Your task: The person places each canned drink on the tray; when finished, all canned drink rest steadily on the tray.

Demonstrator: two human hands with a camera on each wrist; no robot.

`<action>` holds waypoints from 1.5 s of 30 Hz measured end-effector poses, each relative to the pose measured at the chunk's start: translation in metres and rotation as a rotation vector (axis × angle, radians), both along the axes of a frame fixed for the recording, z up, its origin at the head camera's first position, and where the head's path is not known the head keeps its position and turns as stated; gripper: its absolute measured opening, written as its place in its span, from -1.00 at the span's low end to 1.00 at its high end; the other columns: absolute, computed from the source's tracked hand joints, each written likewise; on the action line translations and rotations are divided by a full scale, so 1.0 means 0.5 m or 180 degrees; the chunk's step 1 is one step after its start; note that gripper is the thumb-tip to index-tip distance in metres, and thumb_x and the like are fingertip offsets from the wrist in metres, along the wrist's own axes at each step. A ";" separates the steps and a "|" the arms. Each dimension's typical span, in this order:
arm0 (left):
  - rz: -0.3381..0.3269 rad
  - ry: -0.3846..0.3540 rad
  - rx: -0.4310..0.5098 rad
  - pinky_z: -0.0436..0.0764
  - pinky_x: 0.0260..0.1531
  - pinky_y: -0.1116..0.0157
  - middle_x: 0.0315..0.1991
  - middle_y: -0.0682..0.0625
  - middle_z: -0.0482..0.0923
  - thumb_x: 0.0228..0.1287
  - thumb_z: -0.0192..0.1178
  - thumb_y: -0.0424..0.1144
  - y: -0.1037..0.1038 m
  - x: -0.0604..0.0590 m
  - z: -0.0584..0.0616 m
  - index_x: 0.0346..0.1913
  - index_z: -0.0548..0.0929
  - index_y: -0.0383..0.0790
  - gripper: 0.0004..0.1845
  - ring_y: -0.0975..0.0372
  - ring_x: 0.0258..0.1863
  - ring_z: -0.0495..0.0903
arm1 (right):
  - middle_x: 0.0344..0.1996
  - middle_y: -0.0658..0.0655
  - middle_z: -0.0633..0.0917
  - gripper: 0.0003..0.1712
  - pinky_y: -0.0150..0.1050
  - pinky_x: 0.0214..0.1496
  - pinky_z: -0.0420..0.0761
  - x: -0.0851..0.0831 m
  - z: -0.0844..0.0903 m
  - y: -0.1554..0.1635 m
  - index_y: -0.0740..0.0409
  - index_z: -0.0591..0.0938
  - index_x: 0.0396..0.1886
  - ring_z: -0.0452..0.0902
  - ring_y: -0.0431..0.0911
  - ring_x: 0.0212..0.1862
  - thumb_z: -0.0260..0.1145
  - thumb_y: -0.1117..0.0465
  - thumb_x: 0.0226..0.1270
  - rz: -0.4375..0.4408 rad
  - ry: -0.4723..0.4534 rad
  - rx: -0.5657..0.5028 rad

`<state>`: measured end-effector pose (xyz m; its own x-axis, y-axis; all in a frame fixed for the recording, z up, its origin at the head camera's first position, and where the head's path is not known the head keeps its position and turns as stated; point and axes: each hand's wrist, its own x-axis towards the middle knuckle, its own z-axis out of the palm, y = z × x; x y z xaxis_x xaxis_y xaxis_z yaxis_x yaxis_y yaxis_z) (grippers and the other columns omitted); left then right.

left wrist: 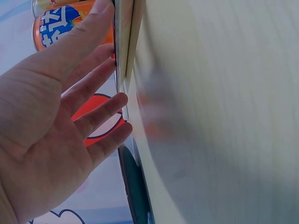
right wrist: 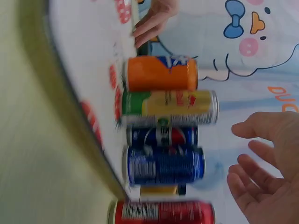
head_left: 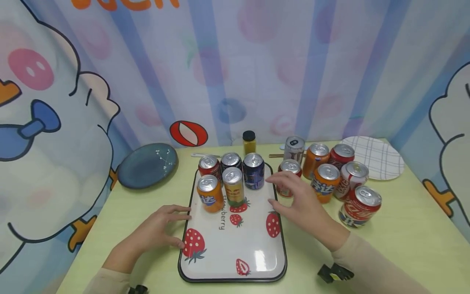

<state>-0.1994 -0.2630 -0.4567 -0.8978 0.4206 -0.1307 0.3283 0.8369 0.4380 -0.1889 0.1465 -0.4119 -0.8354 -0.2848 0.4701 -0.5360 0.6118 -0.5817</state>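
A white strawberry-print tray [head_left: 235, 253] lies on the table with several cans on its far half. Among them are an orange can [head_left: 210, 196], a gold Red Bull can [head_left: 233, 188], a dark blue can [head_left: 253, 171], a red can [head_left: 209, 165] and a Pepsi can [right wrist: 163, 136]. My left hand [head_left: 156, 228] is at the tray's left edge, fingers extended toward the rim and holding nothing. Over the tray's right edge hovers my right hand [head_left: 299, 200], empty, thumb and fingers spread, between the dark blue can and a red can [head_left: 284, 190] beside the tray.
More cans stand to the right of the tray, including an orange can [head_left: 325, 183] and a red-and-white can [head_left: 360, 206]. A dark plate [head_left: 147, 167] lies at the back left, a checked plate [head_left: 382, 159] at the back right. Behind the tray stands a black-capped bottle [head_left: 249, 143].
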 end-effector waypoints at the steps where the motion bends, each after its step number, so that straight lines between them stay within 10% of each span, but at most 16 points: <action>1: 0.0003 0.0007 -0.0004 0.43 0.41 -0.24 0.39 0.05 0.53 -0.27 0.68 0.17 0.000 0.000 0.001 0.21 0.74 0.07 -0.18 -0.08 0.43 0.40 | 0.17 0.02 0.66 -0.44 -0.10 0.11 0.74 0.005 -0.002 0.018 0.01 0.68 0.17 0.63 -0.08 0.13 0.60 0.29 0.15 0.0002 0.0100 -0.0004; 9: -0.0008 0.0035 0.0033 0.42 0.40 -0.25 0.38 0.03 0.54 -0.29 0.68 0.17 -0.003 0.002 0.002 0.21 0.74 0.03 -0.16 -0.10 0.42 0.40 | 0.12 0.03 0.69 -0.36 -0.72 0.02 0.48 0.040 0.003 0.159 0.06 0.71 0.12 0.56 -0.31 0.11 0.63 0.48 -0.01 -0.0172 0.0585 -0.0119; 18: -0.0025 0.0069 0.0066 0.42 0.40 -0.26 0.40 0.04 0.53 -0.27 0.68 0.15 0.003 0.002 -0.002 0.22 0.73 0.03 -0.17 -0.10 0.43 0.40 | 0.14 0.00 0.65 -0.29 -0.79 0.22 0.30 0.071 0.000 0.287 0.11 0.71 0.12 0.37 -0.57 0.26 0.68 0.51 -0.13 -0.0806 0.0529 -0.0184; 26: -0.0040 0.0081 0.0036 0.41 0.41 -0.25 0.39 0.02 0.54 -0.26 0.69 0.11 0.005 0.005 0.003 0.22 0.73 0.00 -0.18 -0.11 0.43 0.40 | 0.16 0.16 0.60 -0.13 -0.59 -0.03 0.31 0.070 -0.048 0.354 0.08 0.60 0.30 0.26 -0.54 0.12 0.76 0.22 -0.10 -0.1271 0.0121 0.0027; 45: -0.0058 0.0089 0.0102 0.41 0.41 -0.24 0.38 0.02 0.54 -0.26 0.70 0.09 0.003 0.004 0.000 0.23 0.73 -0.03 -0.17 -0.11 0.42 0.41 | 0.05 0.15 0.69 -0.22 -0.52 -0.25 0.48 0.079 -0.056 0.343 0.08 0.67 0.14 0.35 -0.53 -0.18 0.77 -0.01 -0.12 -0.1420 -0.0369 0.0084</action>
